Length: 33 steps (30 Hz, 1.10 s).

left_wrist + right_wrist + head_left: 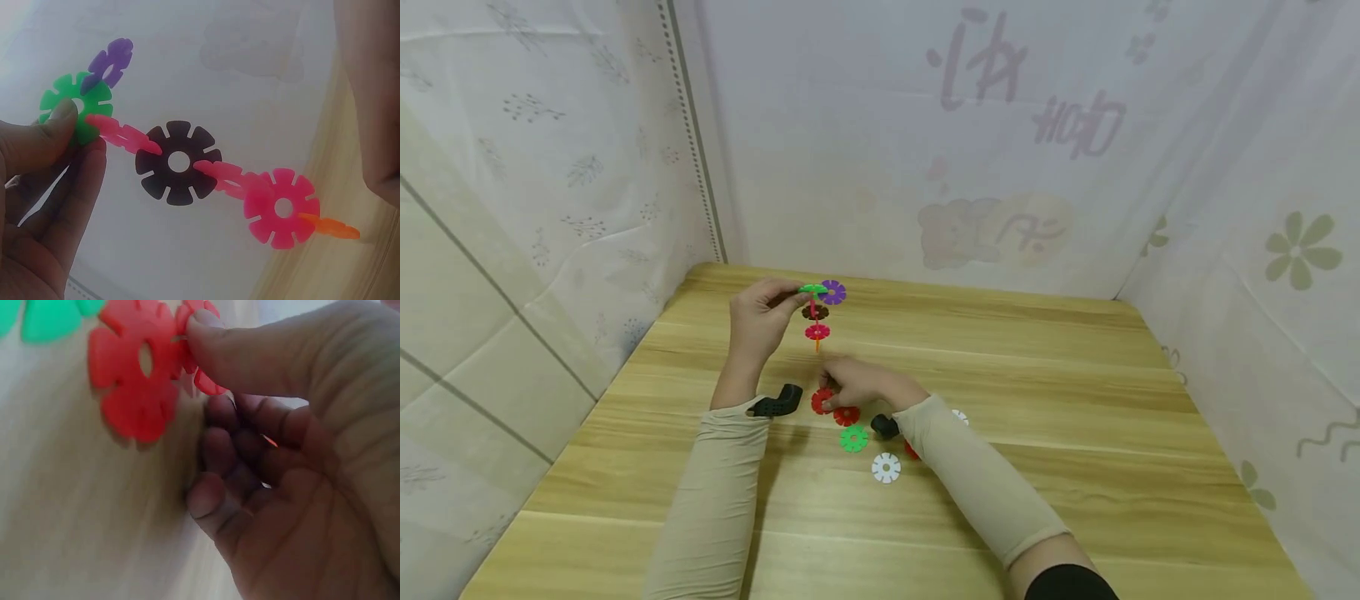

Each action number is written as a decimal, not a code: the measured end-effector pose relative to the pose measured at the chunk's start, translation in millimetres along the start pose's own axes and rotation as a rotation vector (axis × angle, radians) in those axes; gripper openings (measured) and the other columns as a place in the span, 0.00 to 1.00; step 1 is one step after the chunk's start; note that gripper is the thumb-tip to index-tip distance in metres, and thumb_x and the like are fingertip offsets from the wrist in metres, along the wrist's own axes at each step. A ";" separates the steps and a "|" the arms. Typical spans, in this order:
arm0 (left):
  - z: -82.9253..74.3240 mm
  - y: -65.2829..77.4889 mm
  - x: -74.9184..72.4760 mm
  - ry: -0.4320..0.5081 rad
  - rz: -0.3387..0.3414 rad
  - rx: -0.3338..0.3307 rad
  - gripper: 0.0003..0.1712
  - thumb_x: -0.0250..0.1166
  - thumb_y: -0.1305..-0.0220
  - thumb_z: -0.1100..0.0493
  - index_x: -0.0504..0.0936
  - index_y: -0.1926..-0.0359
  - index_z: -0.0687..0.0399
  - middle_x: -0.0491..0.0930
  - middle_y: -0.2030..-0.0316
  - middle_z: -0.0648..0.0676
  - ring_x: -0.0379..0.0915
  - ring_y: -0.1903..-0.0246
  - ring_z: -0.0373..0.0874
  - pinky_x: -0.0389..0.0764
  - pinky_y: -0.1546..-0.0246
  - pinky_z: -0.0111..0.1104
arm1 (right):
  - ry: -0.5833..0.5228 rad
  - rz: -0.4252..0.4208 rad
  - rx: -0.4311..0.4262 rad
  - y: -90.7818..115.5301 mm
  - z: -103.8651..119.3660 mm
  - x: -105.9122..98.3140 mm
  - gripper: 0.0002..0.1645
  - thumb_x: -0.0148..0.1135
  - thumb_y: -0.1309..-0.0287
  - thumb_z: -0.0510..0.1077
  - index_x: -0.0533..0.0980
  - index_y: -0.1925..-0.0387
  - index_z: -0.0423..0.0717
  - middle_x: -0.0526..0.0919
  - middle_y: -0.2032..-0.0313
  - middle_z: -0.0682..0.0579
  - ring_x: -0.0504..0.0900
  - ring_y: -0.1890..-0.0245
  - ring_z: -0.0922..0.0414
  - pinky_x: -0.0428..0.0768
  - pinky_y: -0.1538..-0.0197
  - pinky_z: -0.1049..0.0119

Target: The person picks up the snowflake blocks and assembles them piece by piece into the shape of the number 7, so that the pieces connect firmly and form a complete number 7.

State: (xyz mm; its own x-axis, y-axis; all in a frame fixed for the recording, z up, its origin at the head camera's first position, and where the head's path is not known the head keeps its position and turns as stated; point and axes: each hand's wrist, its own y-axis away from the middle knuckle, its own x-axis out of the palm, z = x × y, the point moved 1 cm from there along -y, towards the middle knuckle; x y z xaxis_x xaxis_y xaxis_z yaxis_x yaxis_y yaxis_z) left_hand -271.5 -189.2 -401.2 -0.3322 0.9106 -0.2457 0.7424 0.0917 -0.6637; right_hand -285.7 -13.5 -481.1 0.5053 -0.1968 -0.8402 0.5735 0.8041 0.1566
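Note:
My left hand (762, 321) pinches a green notched plastic disc (97, 103) between thumb and fingers, holding it above the table. A chain of interlocked discs hangs from it: a purple disc (112, 62) at one side, then pink, a dark brown disc (164, 181), pink ones, and an orange disc (337, 228) at the low end. Lower and to the right, my right hand (861, 381) pinches a red disc (822, 400) with thumb and curled fingers. In the right wrist view the thumb covers part of that disc. A second red disc (134, 394) is beside it.
On the wooden table (1037, 358) a green disc (853, 438) and a white disc (886, 468) lie near the right forearm. Another red disc (912, 450) and a white disc (959, 417) are partly hidden by the sleeve. Printed cloth (850, 125) hangs behind and at both sides.

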 end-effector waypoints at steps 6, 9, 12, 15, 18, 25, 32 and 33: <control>-3.6 2.5 3.5 0.023 0.020 -0.028 0.06 0.74 0.40 0.61 0.91 0.62 0.58 0.87 0.65 0.52 0.82 0.69 0.36 0.81 0.67 0.24 | -0.181 -0.047 0.029 22.4 -16.1 -7.2 0.14 0.69 0.36 0.47 0.72 0.58 0.47 0.75 0.67 0.56 0.72 0.68 0.61 0.73 0.63 0.69; -5.1 3.3 6.0 0.041 0.024 -0.042 0.06 0.74 0.40 0.61 0.90 0.62 0.58 0.87 0.65 0.53 0.82 0.69 0.38 0.82 0.66 0.24 | -0.297 -0.105 0.022 35.4 -28.0 -11.4 0.10 0.67 0.34 0.47 0.77 0.58 0.48 0.80 0.67 0.55 0.76 0.67 0.59 0.77 0.63 0.67; -5.6 2.2 9.0 0.049 0.027 -0.046 0.06 0.74 0.40 0.62 0.90 0.62 0.58 0.87 0.66 0.53 0.83 0.68 0.41 0.81 0.66 0.24 | -0.496 -0.223 0.015 47.5 -41.0 -18.2 0.09 0.66 0.33 0.46 0.79 0.58 0.46 0.85 0.65 0.46 0.83 0.67 0.50 0.82 0.64 0.59; -5.2 0.6 12.1 0.048 0.030 -0.042 0.06 0.74 0.40 0.64 0.89 0.62 0.59 0.87 0.65 0.55 0.84 0.68 0.45 0.81 0.66 0.23 | -0.704 -0.365 -0.010 58.5 -47.5 -30.0 0.10 0.66 0.33 0.45 0.80 0.56 0.42 0.85 0.62 0.35 0.84 0.62 0.35 0.84 0.62 0.45; -8.5 1.1 15.2 0.060 0.043 -0.049 0.06 0.72 0.40 0.68 0.88 0.61 0.64 0.87 0.65 0.60 0.84 0.68 0.51 0.81 0.66 0.22 | -0.799 -0.511 -0.040 67.1 -47.2 -43.0 0.12 0.66 0.33 0.45 0.80 0.54 0.40 0.86 0.59 0.35 0.82 0.58 0.31 0.82 0.57 0.40; -45.1 5.9 19.4 0.147 0.115 -0.067 0.06 0.70 0.38 0.71 0.86 0.60 0.71 0.86 0.64 0.65 0.85 0.66 0.53 0.83 0.63 0.26 | -0.736 -0.803 -0.093 83.3 -36.8 -68.1 0.12 0.66 0.34 0.43 0.82 0.54 0.38 0.88 0.60 0.42 0.87 0.61 0.50 0.86 0.58 0.52; -26.2 7.9 31.6 0.186 0.159 -0.085 0.05 0.71 0.38 0.66 0.87 0.61 0.64 0.86 0.65 0.60 0.85 0.66 0.50 0.86 0.62 0.40 | -0.740 -0.821 -0.113 85.3 -33.1 -70.3 0.12 0.66 0.33 0.43 0.83 0.54 0.38 0.88 0.59 0.42 0.88 0.62 0.49 0.86 0.59 0.48; -21.5 7.7 32.9 0.185 0.162 -0.088 0.05 0.71 0.38 0.65 0.88 0.61 0.62 0.87 0.65 0.59 0.85 0.66 0.50 0.86 0.62 0.42 | -0.743 -0.825 -0.117 85.7 -32.4 -70.9 0.12 0.66 0.33 0.43 0.83 0.54 0.38 0.88 0.59 0.42 0.88 0.62 0.49 0.86 0.58 0.47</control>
State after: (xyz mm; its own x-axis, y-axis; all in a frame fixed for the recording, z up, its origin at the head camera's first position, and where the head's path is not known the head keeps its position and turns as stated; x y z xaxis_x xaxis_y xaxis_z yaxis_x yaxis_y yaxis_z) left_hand -264.2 -149.9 -399.2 -0.0987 0.9737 -0.2055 0.8276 -0.0344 -0.5602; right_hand -293.3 87.5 -424.9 0.2801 -0.9499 -0.1385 0.8669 0.3123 -0.3885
